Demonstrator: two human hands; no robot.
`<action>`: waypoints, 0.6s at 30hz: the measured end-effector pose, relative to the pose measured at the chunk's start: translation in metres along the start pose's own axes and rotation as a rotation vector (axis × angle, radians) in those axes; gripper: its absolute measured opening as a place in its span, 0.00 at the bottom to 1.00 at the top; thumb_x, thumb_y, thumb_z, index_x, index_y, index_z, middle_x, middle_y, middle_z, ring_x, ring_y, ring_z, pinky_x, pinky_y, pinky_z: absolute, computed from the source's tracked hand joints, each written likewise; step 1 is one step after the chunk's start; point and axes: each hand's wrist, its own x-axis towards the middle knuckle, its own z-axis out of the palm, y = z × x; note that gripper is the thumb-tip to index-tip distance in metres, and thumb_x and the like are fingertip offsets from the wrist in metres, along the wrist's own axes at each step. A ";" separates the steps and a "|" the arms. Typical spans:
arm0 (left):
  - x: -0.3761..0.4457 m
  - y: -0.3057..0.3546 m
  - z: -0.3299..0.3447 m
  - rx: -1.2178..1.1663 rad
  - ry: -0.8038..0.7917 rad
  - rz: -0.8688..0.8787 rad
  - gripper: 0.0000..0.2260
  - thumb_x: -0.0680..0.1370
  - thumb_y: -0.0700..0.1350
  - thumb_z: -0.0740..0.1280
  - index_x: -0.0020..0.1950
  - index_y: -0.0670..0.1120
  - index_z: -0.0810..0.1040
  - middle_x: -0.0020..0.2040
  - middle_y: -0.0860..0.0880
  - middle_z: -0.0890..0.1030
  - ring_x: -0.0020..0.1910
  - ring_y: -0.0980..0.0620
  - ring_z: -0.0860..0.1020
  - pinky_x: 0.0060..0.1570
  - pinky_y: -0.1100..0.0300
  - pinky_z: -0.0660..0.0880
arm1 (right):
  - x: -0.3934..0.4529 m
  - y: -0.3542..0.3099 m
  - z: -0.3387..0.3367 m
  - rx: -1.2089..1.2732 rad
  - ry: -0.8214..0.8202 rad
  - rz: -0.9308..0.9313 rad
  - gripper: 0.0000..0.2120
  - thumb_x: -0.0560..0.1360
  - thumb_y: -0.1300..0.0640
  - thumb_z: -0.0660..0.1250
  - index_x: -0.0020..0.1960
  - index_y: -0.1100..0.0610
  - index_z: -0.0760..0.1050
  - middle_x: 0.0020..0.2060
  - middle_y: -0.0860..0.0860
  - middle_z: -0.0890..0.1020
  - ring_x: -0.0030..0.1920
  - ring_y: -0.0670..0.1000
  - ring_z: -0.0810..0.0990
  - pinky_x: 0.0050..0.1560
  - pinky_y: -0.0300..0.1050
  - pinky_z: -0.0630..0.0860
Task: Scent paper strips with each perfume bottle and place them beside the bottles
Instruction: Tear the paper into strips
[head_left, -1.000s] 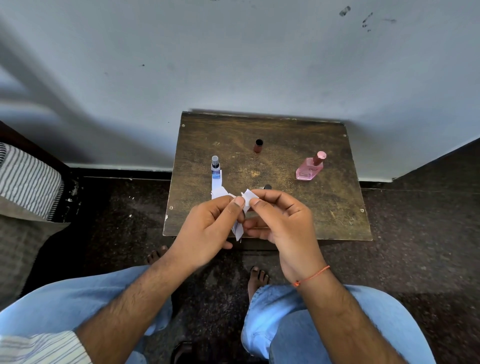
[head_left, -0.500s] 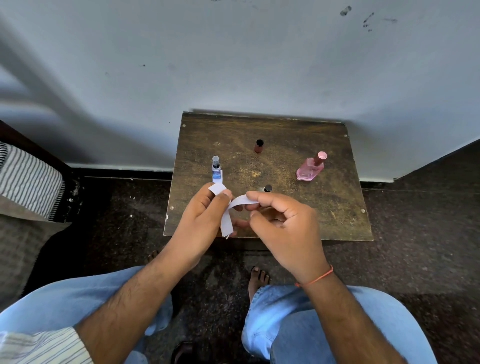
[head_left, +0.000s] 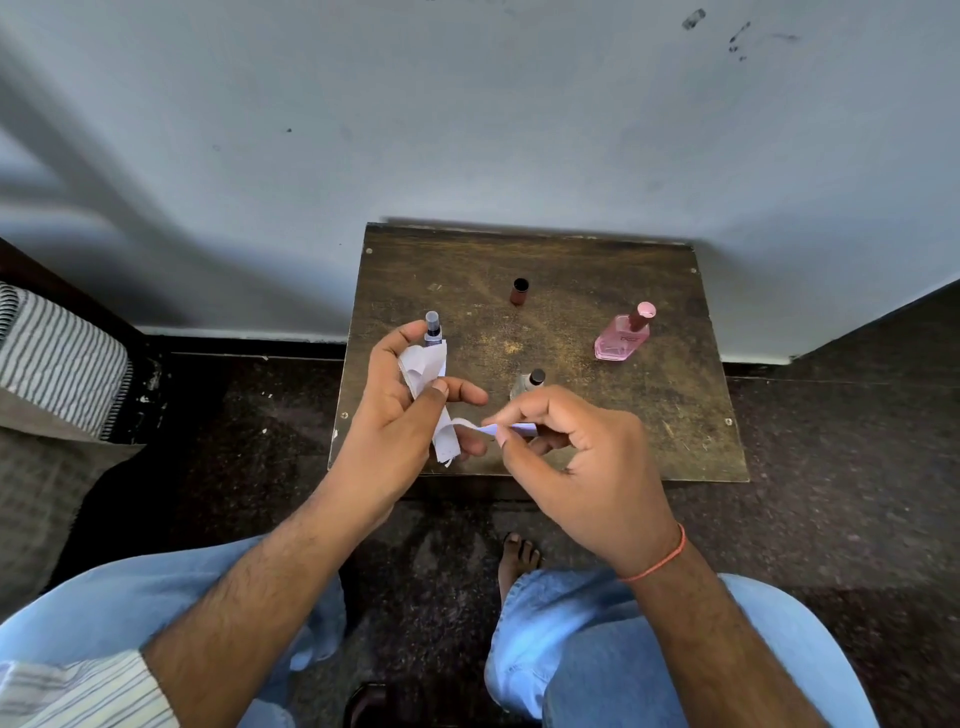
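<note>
My left hand (head_left: 400, 421) grips a small bundle of white paper strips (head_left: 423, 374) over the front left of the small wooden table (head_left: 571, 291). My right hand (head_left: 576, 457) pinches the end of one strip (head_left: 514, 429) that still curls back into the bundle. A slim blue-topped bottle (head_left: 432, 328) stands just behind my left fingers. A small clear bottle with a dark cap (head_left: 530, 382) stands right behind my right fingers. A pink bottle with a pink cap (head_left: 623, 335) sits at the right. A dark brown cap (head_left: 519, 291) stands upright at the back.
The table stands against a pale wall (head_left: 467, 130). A striped cushion (head_left: 57, 358) lies at the left on the dark floor (head_left: 831, 467). My knees in blue jeans (head_left: 597, 634) are below the table's front edge, with a bare foot (head_left: 517, 558) between them.
My hands have moved apart. The right hand has drawn one strip out to the right, while the left hand has lifted the bundle up and leftward.
</note>
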 end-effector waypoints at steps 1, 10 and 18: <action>0.000 0.000 0.000 0.004 -0.007 0.009 0.21 0.89 0.35 0.57 0.78 0.55 0.61 0.51 0.41 0.88 0.37 0.43 0.86 0.40 0.52 0.86 | 0.001 -0.001 -0.001 0.024 -0.014 0.011 0.10 0.77 0.63 0.78 0.56 0.53 0.87 0.48 0.43 0.90 0.44 0.46 0.88 0.46 0.46 0.85; 0.009 -0.011 -0.011 0.084 0.161 0.073 0.32 0.91 0.41 0.53 0.86 0.58 0.35 0.52 0.44 0.90 0.37 0.48 0.83 0.37 0.58 0.76 | 0.000 -0.005 -0.007 0.100 -0.106 0.026 0.09 0.73 0.60 0.83 0.52 0.52 0.90 0.45 0.41 0.90 0.45 0.44 0.88 0.47 0.38 0.83; 0.011 -0.011 -0.010 0.051 0.194 0.021 0.34 0.91 0.42 0.53 0.85 0.66 0.34 0.45 0.42 0.89 0.32 0.45 0.85 0.36 0.56 0.84 | 0.000 -0.009 -0.006 0.148 -0.251 0.031 0.06 0.73 0.62 0.82 0.49 0.55 0.89 0.44 0.43 0.90 0.45 0.42 0.89 0.50 0.38 0.83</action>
